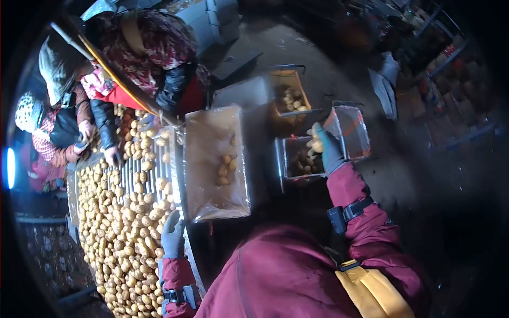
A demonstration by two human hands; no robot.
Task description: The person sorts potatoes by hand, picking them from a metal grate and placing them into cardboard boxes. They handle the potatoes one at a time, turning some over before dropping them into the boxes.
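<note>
Many yellow-brown potatoes (119, 228) lie on a roller table (131, 177) at my left. My left hand (173, 237), in a grey glove, is at the table's near edge beside them. Its fingers point forward and look stretched out, with nothing visible in them. My right hand (331, 152), gloved as well, reaches out to the right and is closed on a potato (317, 144). It hangs above the edge between a lined box (287, 159) with dark potatoes inside and another plastic-lined box (356, 130). The palm side is partly hidden.
A large plastic-lined box (204, 143) beside the table holds several potatoes. Farther off stands a yellow-sided crate (302, 85) with pale potatoes. Two co-workers (154, 50) lean over the table's far side. A white sack (384, 87) lies on the dark floor at right.
</note>
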